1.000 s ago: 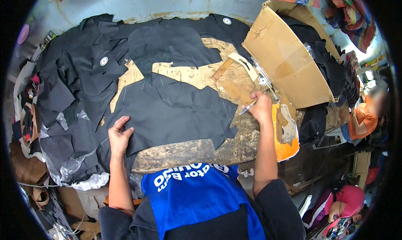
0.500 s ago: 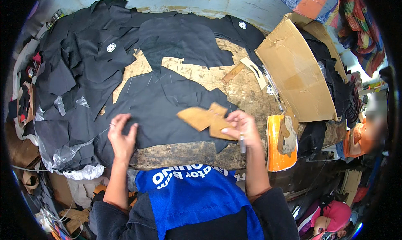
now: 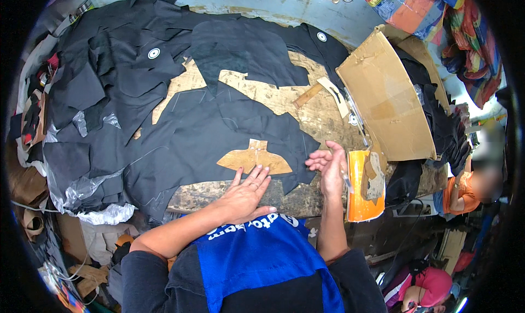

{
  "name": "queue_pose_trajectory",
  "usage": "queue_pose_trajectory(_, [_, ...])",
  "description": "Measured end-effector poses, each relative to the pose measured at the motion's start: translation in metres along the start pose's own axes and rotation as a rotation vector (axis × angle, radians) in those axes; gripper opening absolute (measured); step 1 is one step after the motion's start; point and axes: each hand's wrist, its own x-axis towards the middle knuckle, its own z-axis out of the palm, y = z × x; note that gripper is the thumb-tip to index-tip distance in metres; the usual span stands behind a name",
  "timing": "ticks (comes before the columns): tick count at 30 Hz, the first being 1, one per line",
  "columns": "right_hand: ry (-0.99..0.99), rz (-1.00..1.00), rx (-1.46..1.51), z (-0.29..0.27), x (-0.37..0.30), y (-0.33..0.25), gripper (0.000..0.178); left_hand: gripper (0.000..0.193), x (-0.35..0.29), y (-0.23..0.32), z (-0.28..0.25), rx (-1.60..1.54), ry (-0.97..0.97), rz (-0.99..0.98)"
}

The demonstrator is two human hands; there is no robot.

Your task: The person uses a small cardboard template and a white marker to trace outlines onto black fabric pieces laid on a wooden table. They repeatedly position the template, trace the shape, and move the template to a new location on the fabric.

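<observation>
A brown cardboard pattern piece (image 3: 249, 158), with a short tab and two pointed wings, lies flat on black leather-like material (image 3: 186, 149). My left hand (image 3: 246, 195) rests with its fingers stretched out, their tips on the pattern's lower edge. To the right, my right hand (image 3: 329, 168) is raised near the material's edge, fingers bent. A slim pale pen (image 3: 347, 180) is tucked in that hand, partly hidden and blurred. Thin light lines run across the material near the pattern.
More black pieces (image 3: 109, 83) spread over the worn wooden table (image 3: 262, 91). A cardboard box (image 3: 383, 94) holding dark pieces stands at right, beside an orange pad (image 3: 358, 190). Pale and brown strips (image 3: 333, 97) lie farther back. Two other people (image 3: 432, 285) are at lower right.
The pattern piece has turned and now lies flat, moved slightly left. My left hand has come right onto it. My right hand has let go of it and moved right with the pen.
</observation>
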Motion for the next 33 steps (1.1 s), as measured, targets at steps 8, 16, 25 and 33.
queue_pose_trajectory(8, [-0.148, -0.101, -0.219, 0.042, -0.012, -0.001, 0.024, 0.09, 0.005, 0.015, 0.002, 0.036, -0.041, -0.05])
queue_pose_trajectory(16, [-0.539, 0.023, -0.273, 0.115, -0.025, 0.02, 0.014, 0.094, 0.004, 0.014, 0.002, -0.068, -0.097, -0.049])
queue_pose_trajectory(25, [-0.728, -0.296, -0.757, 0.143, -0.021, 0.033, 0.02, 0.088, 0.006, 0.004, 0.025, 0.022, 0.146, 0.049])
queue_pose_trajectory(33, [-0.45, -0.446, -0.796, 0.134, -0.003, 0.03, 0.013, 0.097, 0.006, 0.014, 0.0, -0.032, -0.087, -0.103])
